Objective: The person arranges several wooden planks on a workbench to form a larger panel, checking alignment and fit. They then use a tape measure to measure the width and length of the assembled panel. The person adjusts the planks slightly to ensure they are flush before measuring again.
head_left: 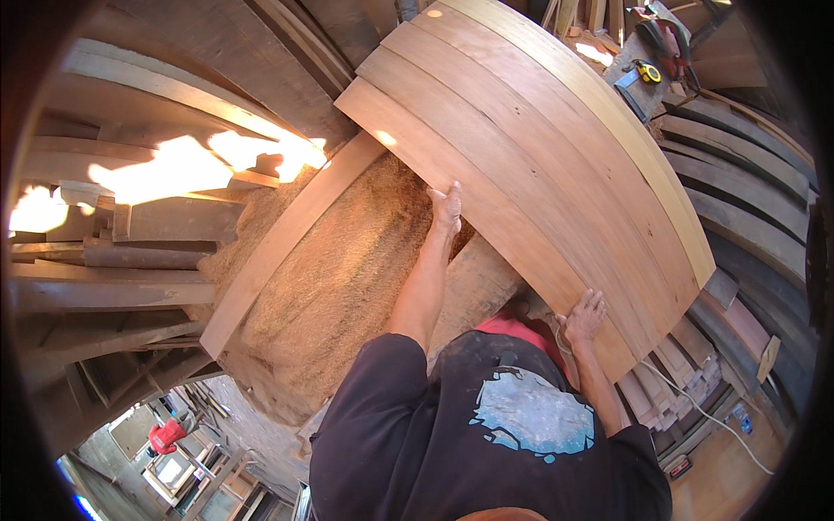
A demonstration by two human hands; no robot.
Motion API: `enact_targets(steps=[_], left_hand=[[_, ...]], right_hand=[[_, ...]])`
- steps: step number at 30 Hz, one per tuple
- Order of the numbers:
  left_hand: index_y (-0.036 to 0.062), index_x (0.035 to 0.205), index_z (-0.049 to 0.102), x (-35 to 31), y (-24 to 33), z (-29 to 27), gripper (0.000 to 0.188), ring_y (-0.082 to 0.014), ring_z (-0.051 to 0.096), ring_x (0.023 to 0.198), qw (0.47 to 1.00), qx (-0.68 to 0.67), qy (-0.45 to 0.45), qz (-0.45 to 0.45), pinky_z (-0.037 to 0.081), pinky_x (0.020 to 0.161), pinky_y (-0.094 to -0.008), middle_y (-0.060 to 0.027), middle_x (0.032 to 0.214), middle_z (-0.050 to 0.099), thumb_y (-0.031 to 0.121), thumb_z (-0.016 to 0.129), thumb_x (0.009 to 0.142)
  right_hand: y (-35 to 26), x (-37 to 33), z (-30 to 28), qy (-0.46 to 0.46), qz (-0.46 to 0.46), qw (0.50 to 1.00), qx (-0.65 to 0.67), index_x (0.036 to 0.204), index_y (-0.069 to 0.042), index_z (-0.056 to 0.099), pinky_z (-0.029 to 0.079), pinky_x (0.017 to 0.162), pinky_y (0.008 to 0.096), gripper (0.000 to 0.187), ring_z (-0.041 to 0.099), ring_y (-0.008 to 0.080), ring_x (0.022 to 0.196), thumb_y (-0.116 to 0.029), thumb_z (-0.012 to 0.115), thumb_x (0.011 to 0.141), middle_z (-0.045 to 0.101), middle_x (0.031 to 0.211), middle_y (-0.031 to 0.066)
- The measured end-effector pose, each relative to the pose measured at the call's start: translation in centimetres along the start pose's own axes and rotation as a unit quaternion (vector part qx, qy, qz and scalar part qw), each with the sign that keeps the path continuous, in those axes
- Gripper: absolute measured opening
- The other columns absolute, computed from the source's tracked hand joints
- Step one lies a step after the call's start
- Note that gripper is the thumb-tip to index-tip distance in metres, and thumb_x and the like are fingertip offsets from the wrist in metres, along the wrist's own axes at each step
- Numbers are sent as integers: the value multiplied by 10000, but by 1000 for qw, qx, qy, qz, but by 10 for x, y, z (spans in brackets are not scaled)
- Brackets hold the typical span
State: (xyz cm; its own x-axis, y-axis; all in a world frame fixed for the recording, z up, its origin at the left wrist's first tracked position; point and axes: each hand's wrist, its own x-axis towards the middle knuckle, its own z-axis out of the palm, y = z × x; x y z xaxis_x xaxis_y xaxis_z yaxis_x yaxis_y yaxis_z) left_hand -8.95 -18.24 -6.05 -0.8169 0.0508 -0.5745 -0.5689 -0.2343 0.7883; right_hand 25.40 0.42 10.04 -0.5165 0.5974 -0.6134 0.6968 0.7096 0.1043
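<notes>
Several reddish-brown wooden planks (512, 143) lie edge to edge in front of me, with a paler yellow plank (599, 78) along the far side. My left hand (447, 207) grips the near edge of the closest plank (486, 226), toward its left part; some of its fingers are hidden at the edge. Farther right, my right hand (584, 317) holds the same edge, its fingers bent over the top face. A single loose plank (287, 247) slants across a sawdust heap (339, 269) to my left, one end close to the near plank.
Stacked timber (113, 286) fills the left side, and more dark boards (738, 182) are piled at right. A yellow tape measure (647, 72) and a red power tool (669, 43) sit at the far right. A pale cord (704, 412) trails at lower right. Bright sunlight patches hit the left stack.
</notes>
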Motion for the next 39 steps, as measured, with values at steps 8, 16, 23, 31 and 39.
enact_targets(steps=[8,16,23,31,39], left_hand=[[-16,1448,202,-7,13,0,717,-250,477,1289,1000,-9,-21,-22,386,1119,-401,-193,1432,445,109,685,933],[5,1440,360,1,3,-5,627,-227,530,1253,998,30,-40,24,418,1099,-419,-136,1378,544,110,707,928],[30,1393,386,8,7,-23,612,-262,478,1309,993,-47,-109,-13,402,1103,-439,-153,1414,498,213,733,923],[44,1133,530,46,52,-124,544,-248,519,909,966,-219,51,-128,468,839,-407,-103,1039,548,555,598,960],[-90,1384,314,100,126,-285,822,-289,555,985,916,-276,289,-29,540,775,-413,-177,1275,473,553,592,953]], right_hand=[[0,5,-1,-23,1,999,-24,1516,122,217,180,1216,547,1130,238,478,1476,-458,817,754,244,1560,378],[1,7,4,-27,5,1000,-14,1524,121,203,189,1216,541,1120,228,498,1473,-443,805,766,224,1565,384],[-10,0,-7,-28,28,999,-5,1549,67,211,170,1210,568,1080,237,471,1479,-451,783,792,208,1600,327],[-37,-13,-13,-45,-66,997,-20,1552,27,259,219,1191,580,942,278,471,1463,-429,715,864,219,1606,306],[-54,-5,-2,-64,-49,996,-29,1521,86,274,195,1211,557,908,264,475,1467,-415,690,887,235,1596,316]])
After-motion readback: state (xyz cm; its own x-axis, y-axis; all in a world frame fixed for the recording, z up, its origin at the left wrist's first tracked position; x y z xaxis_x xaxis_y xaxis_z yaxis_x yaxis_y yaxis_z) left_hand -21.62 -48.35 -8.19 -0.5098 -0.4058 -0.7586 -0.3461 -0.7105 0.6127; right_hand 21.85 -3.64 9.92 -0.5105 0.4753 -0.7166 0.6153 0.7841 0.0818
